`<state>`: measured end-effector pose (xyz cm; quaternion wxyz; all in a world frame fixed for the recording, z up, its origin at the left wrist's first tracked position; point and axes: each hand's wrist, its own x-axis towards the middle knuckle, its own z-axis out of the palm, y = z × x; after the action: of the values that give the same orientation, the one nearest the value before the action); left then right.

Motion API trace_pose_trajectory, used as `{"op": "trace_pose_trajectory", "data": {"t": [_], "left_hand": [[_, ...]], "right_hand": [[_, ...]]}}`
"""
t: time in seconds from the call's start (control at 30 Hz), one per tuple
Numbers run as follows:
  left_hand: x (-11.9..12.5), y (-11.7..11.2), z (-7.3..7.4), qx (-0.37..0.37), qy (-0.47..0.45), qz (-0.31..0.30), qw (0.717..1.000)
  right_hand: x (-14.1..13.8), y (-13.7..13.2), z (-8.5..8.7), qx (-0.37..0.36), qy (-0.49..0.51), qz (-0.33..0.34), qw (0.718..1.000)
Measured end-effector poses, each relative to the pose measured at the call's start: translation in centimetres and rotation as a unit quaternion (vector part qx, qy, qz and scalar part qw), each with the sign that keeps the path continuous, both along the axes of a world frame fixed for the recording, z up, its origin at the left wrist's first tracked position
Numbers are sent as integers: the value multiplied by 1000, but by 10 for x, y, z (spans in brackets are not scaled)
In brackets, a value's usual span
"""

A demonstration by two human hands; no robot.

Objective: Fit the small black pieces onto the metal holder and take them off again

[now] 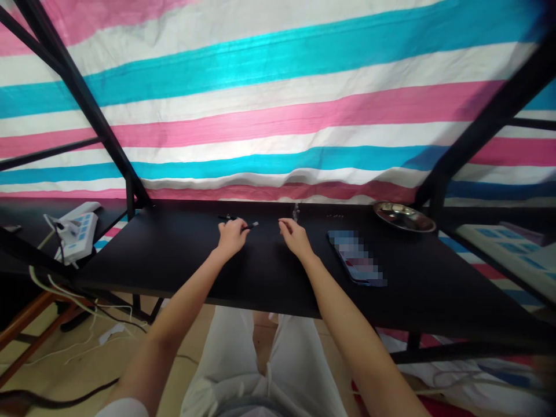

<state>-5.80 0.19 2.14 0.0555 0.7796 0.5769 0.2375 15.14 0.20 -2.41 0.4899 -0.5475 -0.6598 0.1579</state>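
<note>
My left hand (232,236) is closed around a slim black pen-like object (252,225), whose pale end points right. Just behind those fingers lies another thin dark piece (226,218); I cannot tell whether it is separate. A short gap to the right, my right hand (296,237) has its thumb and fingers pinched together above the black table (182,243). Anything in that pinch is too small to make out. Several small clear pieces (296,212) lie in a short row behind the right hand.
To the right lies a phone (356,258) with a blurred screen. A shiny metal dish (403,216) stands at the back right, near some tiny bits (335,216). Black frame bars flank the table, with a striped sheet (278,110) behind. A power strip (80,234) is at left.
</note>
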Motion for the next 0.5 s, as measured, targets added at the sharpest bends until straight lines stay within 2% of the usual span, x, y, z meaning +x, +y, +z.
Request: {"op": "trace_pose_trajectory", "data": {"t": [0.1,0.2,0.33,0.5], "left_hand": [[35,10,-6,33,-39,-40,998],[53,17,-18,45,-85,-62,993],[53,19,-33,61,-167,-111,978],[48,15,-35,47,-286,-123,949]], "right_hand": [[-5,-2,1,14,7,8,1000],[-7,-2,1,26,13,6,1000],[-8,-1,2,36,29,22,999],[-12,-2,5,43,97,36,994]]}}
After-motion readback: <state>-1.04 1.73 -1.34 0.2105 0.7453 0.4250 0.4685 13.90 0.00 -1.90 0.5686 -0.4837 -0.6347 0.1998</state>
